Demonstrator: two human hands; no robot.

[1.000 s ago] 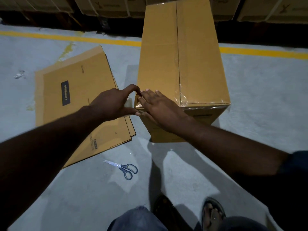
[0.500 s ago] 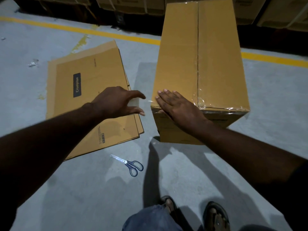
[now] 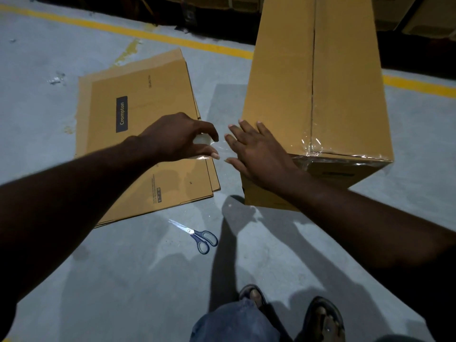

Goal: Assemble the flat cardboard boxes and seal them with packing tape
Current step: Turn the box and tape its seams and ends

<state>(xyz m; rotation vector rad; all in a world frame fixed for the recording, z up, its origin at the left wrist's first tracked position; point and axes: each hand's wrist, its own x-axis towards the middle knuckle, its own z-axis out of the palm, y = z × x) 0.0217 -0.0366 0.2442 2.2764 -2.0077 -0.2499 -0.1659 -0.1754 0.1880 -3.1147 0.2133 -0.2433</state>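
Now the left hand is drawing away from the box and out over the flats, where a second ago it was bunched against the right hand at the box's near left corner. It is curling round something pale, which I am taking for the roll. A clear strip of tape is stretching from its fingertips across the gap to the right hand.

The right hand is no longer picking at that corner. It is lying flat, fingers straight and spread, pressing down on the box's top there and gripping nothing.

The box is standing on the floor just right of the flats, with tape shining at the near end of its top seam and along the near edge. I am reading this as the tape end being held down while a fresh length is paid out, probably to carry the seal round the left corner.

The scissors are lying on the floor well short of both hands, and I am expecting them to be wanted for the cut.
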